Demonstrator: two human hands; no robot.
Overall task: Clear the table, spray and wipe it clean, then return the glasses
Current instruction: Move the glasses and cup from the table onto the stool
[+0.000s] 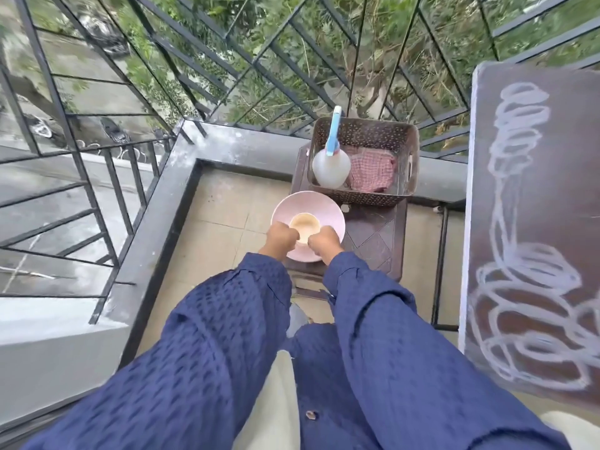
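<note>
A round pink plate (292,206) with a pale cup (304,224) on it hangs over the near left corner of a small dark stool (380,241). My left hand (281,239) and my right hand (325,244) are both closed on the plate's near rim, one on each side of the cup. A brown perforated basket (367,131) stands on the far end of the stool. In it are a white spray bottle (330,168) with a blue trigger and a red checked cloth (373,172). The dark table (552,222) with white chalk scribbles is at the right.
A black metal railing (130,190) and a dark ledge (233,147) enclose the balcony on the left and far side. Beige floor tiles (220,216) lie left of the stool. Trees show beyond the railing.
</note>
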